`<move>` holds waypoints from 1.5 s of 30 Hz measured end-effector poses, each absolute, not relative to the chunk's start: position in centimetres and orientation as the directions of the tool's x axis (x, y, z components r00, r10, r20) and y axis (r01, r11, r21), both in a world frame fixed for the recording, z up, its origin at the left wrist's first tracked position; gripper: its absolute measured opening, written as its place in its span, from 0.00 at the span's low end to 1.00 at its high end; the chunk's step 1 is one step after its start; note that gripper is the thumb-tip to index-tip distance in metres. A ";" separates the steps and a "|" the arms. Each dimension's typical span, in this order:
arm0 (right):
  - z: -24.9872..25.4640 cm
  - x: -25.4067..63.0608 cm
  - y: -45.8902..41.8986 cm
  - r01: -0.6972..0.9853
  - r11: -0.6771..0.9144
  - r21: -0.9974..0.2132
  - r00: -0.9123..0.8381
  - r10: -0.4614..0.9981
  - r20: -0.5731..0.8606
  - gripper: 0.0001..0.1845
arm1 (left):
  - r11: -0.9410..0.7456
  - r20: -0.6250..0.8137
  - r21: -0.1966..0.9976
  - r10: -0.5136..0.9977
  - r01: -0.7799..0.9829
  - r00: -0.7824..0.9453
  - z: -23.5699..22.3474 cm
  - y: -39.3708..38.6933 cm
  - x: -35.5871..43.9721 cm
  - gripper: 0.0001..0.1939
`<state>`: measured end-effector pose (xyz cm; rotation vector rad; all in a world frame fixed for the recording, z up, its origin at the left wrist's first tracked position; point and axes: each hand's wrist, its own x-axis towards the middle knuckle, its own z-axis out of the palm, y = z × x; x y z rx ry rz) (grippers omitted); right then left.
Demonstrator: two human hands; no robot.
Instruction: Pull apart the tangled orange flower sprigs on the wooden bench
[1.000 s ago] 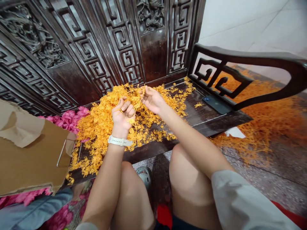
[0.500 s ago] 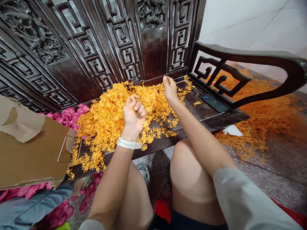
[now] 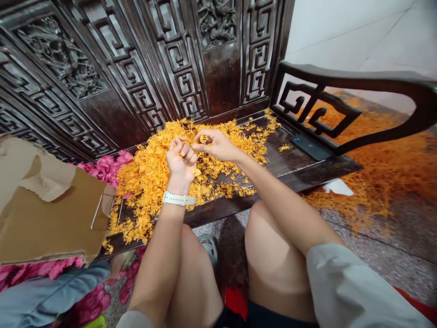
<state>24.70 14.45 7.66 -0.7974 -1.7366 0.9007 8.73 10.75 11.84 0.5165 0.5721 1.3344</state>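
My left hand [image 3: 180, 159], with a pale watch band [image 3: 179, 199] at its wrist, is curled closed. Yellow bits of an artificial flower piece [image 3: 196, 172] show at its fingers and lower edge. Right beside it, my right hand [image 3: 218, 145] bends its thumb and fingers toward the left fist in a pinch. Something yellow shows between those fingers, partly hidden. Under and behind both hands spreads a large pile of yellow artificial flower pieces [image 3: 146, 177], thin and spidery, on a dark wooden bench [image 3: 280, 157].
A phone [image 3: 312, 146] lies by the carved armrest [image 3: 362, 75]. At left stands a cardboard box [image 3: 51, 209] near pink artificial flowers [image 3: 105, 168]. Another person's jeans-clad leg [image 3: 51, 291] shows below it. More orange-yellow pieces [image 3: 385, 168] cover the floor at right.
My right hand has moved left from above the pile's right side to meet my left hand, its fingers now bent toward it. My left hand stays closed, and the view has shifted slightly.
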 end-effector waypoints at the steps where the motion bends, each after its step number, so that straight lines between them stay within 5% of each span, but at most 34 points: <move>1: 7.7 24.7 14.6 0.077 0.505 -0.860 -0.288 0.837 0.465 0.33 | 0.176 -0.087 0.655 0.984 -0.735 0.158 11.9 10.7 8.7 0.18; 6: 7.7 24.5 15.4 -0.017 0.470 -0.882 0.000 0.883 0.470 0.28 | 0.192 -0.066 0.694 0.977 -0.694 0.204 12.2 9.7 10.0 0.18; 11: 7.2 24.1 16.6 -0.221 0.325 -0.919 0.317 0.916 0.247 0.14 | 0.127 -0.048 0.724 0.990 -0.678 0.135 11.9 9.1 11.9 0.16; 18: 7.9 22.4 16.7 -0.458 0.227 -0.859 0.345 0.936 0.064 0.12 | 0.100 -0.066 0.686 0.995 -0.721 0.076 12.0 9.3 11.5 0.17; 23: 6.5 27.0 18.7 -0.451 0.216 -0.866 0.612 0.781 -0.124 0.12 | 0.133 -0.074 0.661 0.991 -0.738 0.112 12.4 7.7 11.3 0.19; 26: 4.5 31.4 19.0 -0.248 0.125 -0.961 0.706 0.703 -0.091 0.07 | 0.142 -0.041 0.664 0.987 -0.734 0.154 12.4 7.2 11.1 0.17; 32: 3.3 33.7 18.1 0.325 0.155 -0.933 0.496 0.812 0.308 0.19 | 0.212 -0.116 0.612 0.977 -0.762 0.179 12.0 9.4 9.9 0.18; 36: 6.1 31.1 16.2 0.287 0.403 -0.869 0.055 0.899 0.435 0.37 | 0.202 -0.148 0.570 0.979 -0.797 0.142 11.8 10.8 8.6 0.17; 39: 8.4 28.9 14.2 0.351 0.550 -0.758 -0.244 0.835 0.494 0.46 | 0.224 -0.174 0.571 0.973 -0.790 0.150 11.5 11.4 8.0 0.18; 45: 8.9 27.0 13.3 0.489 0.573 -0.658 -0.388 0.818 0.424 0.43 | 0.178 -0.096 0.673 0.983 -0.718 0.154 11.2 11.2 8.2 0.15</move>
